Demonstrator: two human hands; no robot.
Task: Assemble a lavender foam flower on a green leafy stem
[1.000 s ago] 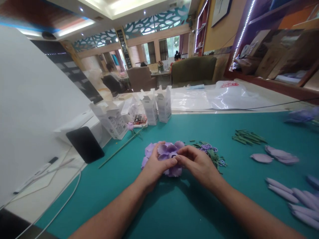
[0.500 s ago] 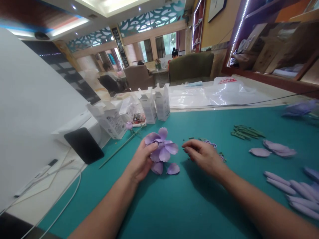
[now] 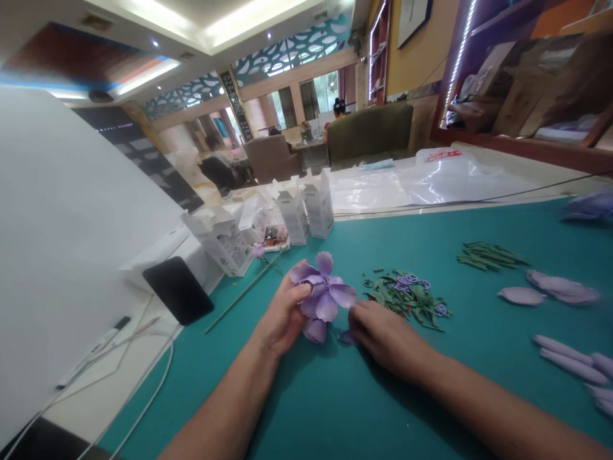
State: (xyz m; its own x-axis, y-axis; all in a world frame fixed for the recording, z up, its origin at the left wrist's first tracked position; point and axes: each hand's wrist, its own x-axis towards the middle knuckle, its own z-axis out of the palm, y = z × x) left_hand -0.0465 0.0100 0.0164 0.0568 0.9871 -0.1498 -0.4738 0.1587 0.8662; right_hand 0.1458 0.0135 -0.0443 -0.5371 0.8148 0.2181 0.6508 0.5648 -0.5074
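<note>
A light purple artificial flower (image 3: 328, 294) with spread petals is pinched in my left hand (image 3: 282, 316), thumb across its centre. Just below the bloom, a rounder purple petal piece (image 3: 315, 331) shows beside my left fingers. My right hand (image 3: 383, 332) is curled close to the flower's right edge. Under its fingers lies a loose purple petal (image 3: 347, 337), partly covered. The right fingertips are hidden, so what they hold does not show. Behind the right hand spreads a pile of green leaves and purple rings (image 3: 407, 294).
Green stems (image 3: 491, 255) and long purple petals (image 3: 565, 358) lie on the right of the green mat (image 3: 306, 409). White boxes (image 3: 318, 204) stand at the back. On the left are a thin flower stem (image 3: 244, 292), a black tablet-like panel (image 3: 178, 291) and a white cable (image 3: 148, 402).
My right hand has moved left and down from the small parts pile to the loose petal, uncovering the pile. My left hand still holds the flower. The view has shifted slightly.
</note>
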